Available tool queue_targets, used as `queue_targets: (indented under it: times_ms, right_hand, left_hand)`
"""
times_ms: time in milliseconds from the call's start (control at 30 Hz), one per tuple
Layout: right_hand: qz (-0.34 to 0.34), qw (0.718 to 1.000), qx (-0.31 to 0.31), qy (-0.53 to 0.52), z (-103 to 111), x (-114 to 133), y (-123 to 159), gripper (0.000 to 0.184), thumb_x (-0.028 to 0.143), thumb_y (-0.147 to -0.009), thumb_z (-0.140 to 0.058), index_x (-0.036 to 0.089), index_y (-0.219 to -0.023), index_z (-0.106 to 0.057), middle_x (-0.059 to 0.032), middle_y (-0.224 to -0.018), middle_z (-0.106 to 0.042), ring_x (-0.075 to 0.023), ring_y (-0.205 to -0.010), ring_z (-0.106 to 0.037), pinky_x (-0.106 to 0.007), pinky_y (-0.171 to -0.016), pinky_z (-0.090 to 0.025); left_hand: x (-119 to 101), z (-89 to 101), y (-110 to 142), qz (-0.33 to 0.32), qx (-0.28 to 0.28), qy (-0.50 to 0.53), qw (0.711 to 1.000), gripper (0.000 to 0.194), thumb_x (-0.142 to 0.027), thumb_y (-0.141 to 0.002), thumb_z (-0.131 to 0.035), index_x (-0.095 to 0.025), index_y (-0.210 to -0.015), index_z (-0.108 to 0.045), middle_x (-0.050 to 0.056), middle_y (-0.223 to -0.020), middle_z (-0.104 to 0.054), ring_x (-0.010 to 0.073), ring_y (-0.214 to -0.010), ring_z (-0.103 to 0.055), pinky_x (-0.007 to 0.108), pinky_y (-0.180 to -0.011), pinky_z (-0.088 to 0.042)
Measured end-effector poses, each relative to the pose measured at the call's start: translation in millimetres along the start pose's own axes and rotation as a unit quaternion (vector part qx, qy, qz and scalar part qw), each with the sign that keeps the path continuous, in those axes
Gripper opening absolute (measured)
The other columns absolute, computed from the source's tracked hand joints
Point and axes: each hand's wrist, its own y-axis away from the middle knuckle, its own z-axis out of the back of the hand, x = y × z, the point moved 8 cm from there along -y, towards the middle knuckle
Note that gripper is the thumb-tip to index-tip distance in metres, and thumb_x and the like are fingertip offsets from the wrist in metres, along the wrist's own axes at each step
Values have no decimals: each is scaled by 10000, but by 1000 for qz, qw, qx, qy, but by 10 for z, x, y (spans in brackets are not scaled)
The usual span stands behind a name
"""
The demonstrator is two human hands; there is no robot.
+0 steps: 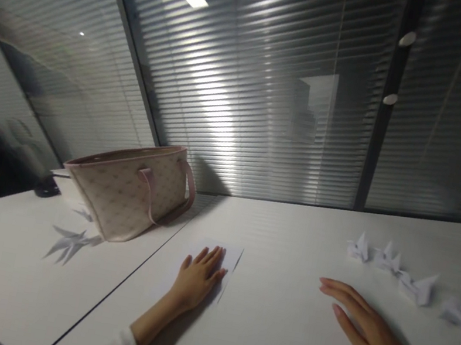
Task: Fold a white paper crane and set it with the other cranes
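My left hand (198, 277) lies flat with fingers spread on a sheet of white paper (234, 255) on the white table. Much of the sheet is hidden beneath the hand. Over the table at the right, my right hand (368, 327) has its fingers stretched out and holds nothing. Beyond it stands a row of several white folded paper cranes; the closest to my fingertips are one crane (359, 247) and another crane (416, 287).
A beige patterned handbag (132, 194) with pink handles stands on the table at the left. Beside it lie more folded paper pieces (70, 242). A dark seam (116, 288) runs between two table tops. Glass panels with blinds (267, 113) rise behind the table.
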Motion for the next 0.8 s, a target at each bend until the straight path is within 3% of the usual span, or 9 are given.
queue_targets:
  times_ms: [167, 333, 467, 567, 800]
  right_hand:
    - [11, 999, 45, -10, -52, 51, 18, 324, 316, -973, -353, 280, -1258, -503, -46, -1368, -494, -200, -1290, -424, -453, -1112, -309]
    - [7, 998, 59, -9, -65, 71, 32, 339, 322, -977, -346, 273, -1277, -494, -40, -1370, -497, -191, -1285, -431, -435, -1113, -312]
    - [3, 998, 62, -16, -65, 75, 29, 342, 332, -977, -346, 278, -1276, -502, -34, -1363, -507, -191, -1276, -444, -432, -1112, -316]
    - [3, 998, 64, -18, -65, 73, 32, 343, 338, -977, -344, 279, -1273, -506, -38, -1364, -505, -197, -1276, -444, -444, -1109, -316]
    - [4, 998, 63, -15, -53, 81, 55, 330, 340, -974, -355, 272, -1248, -526, -41, -1330, -539, -194, -1245, -481, -421, -1092, -353]
  left_hand:
    - [-37, 38, 41, -2, -29, 6, 1000, 529, -441, -948, -308, -221, -1429, -322, 41, -1466, -377, 253, -1378, -280, 533, -1091, -242]
    - [-97, 112, 79, -11, -67, 12, 998, 489, -372, -935, -381, -181, -1385, -400, 91, -1383, -495, 260, -1320, -390, 483, -1077, -297]
    - [-111, 145, 60, -16, -84, 17, 996, 430, -315, -913, -434, -183, -1319, -484, 82, -1296, -581, 231, -1206, -526, 362, -1025, -391]
    - [-88, 151, 46, -9, -89, 19, 996, 386, -332, -912, -433, -193, -1251, -556, 81, -1247, -618, 235, -1131, -587, 346, -970, -447]
    - [-242, 118, 95, -73, -59, 27, 995, 435, -391, -947, -341, -205, -1279, -552, 61, -1360, -521, 210, -1294, -435, 355, -1094, -327]
